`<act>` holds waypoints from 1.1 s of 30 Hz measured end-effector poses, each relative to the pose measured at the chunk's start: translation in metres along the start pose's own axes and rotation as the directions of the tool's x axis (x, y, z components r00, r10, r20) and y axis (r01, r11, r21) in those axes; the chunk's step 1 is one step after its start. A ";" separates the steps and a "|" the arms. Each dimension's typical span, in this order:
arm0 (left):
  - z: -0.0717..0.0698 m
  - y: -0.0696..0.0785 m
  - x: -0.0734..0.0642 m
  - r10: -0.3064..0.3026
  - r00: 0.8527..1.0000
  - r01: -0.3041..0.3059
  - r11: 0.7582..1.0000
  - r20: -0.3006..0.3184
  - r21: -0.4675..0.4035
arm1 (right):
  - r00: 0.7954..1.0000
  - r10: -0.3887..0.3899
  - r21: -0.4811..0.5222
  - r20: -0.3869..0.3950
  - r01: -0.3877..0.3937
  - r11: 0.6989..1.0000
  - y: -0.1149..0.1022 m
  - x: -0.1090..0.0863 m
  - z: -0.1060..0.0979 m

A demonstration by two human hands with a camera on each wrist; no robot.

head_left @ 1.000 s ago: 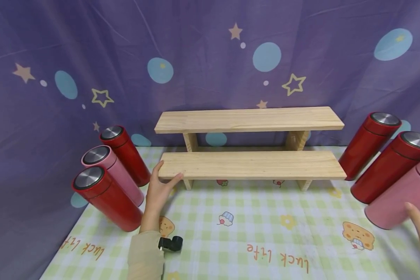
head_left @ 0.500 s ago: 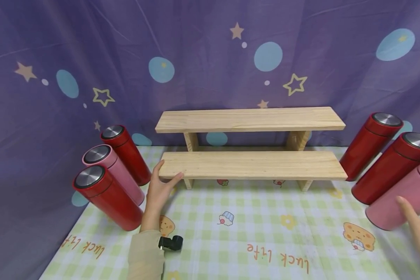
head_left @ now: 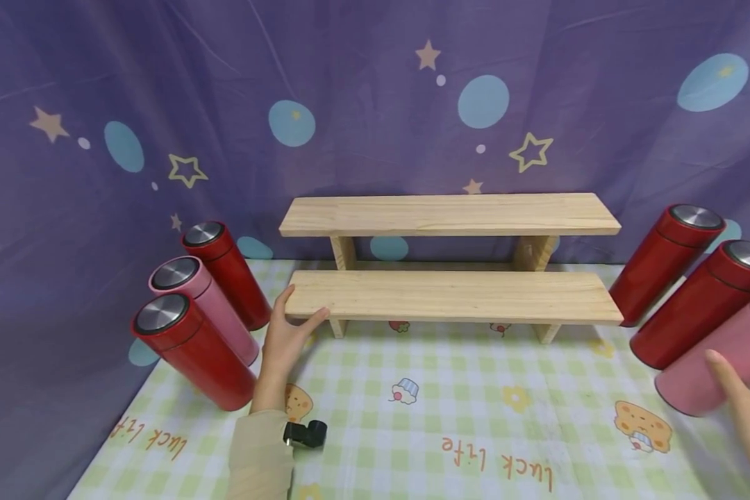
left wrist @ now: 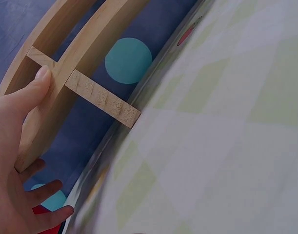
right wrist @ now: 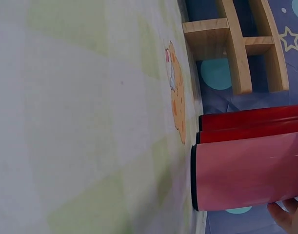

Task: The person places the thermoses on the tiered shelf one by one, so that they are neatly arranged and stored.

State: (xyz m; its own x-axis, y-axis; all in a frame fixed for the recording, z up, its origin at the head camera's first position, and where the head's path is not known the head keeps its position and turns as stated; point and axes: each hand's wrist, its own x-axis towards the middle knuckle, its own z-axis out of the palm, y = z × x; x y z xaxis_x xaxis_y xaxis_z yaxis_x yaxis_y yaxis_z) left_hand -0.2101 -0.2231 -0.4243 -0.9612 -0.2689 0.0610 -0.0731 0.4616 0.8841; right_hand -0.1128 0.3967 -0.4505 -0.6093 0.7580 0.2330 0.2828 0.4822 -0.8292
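My left hand (head_left: 281,342) grips the left end of the lower board of a two-tier wooden shelf (head_left: 456,295). Its thumb presses the board's front edge in the left wrist view, while the lower fingers (left wrist: 44,192) spread below the board. At the right edge of the head view, my right hand (head_left: 748,417) holds a pink thermos bottle (head_left: 703,378), thumb across its near side. The right wrist view shows fingertips (right wrist: 281,214) at that bottle's side and its dark base low by the cloth. The bottle's top is cut off by the frame.
Two red thermos bottles (head_left: 669,305) stand close behind the pink one. On the left, a row holds a red bottle (head_left: 206,361), a pink bottle (head_left: 221,305) and another red bottle (head_left: 234,278). A checked cloth (head_left: 462,396) covers the table; a purple curtain (head_left: 375,55) hangs behind.
My right hand has moved left and in around the pink bottle, its thumb now farther across the side. The left hand stays on the shelf. The head view has shifted slightly.
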 end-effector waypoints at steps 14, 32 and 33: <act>0.000 -0.001 -0.002 0.007 1.000 -0.007 1.000 0.010 -0.020 | 1.000 0.014 0.053 0.026 -0.015 0.998 -0.050 -0.041 -0.023; 0.000 0.000 0.000 0.014 1.000 -0.013 1.000 0.004 -0.017 | 0.919 -0.395 0.281 -0.010 0.382 0.880 -0.105 -0.069 -0.019; 0.000 0.001 0.000 0.014 1.000 -0.014 1.000 0.003 -0.017 | 0.915 -0.405 0.294 -0.006 0.388 0.873 -0.108 -0.070 -0.018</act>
State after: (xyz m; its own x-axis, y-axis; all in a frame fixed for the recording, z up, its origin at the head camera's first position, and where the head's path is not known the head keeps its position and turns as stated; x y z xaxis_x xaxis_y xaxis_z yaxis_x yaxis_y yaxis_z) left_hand -0.2100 -0.2223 -0.4240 -0.9630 -0.2595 0.0723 -0.0547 0.4511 0.8908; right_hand -0.0869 0.2995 -0.3681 -0.6670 0.5008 0.5517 -0.2073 0.5864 -0.7830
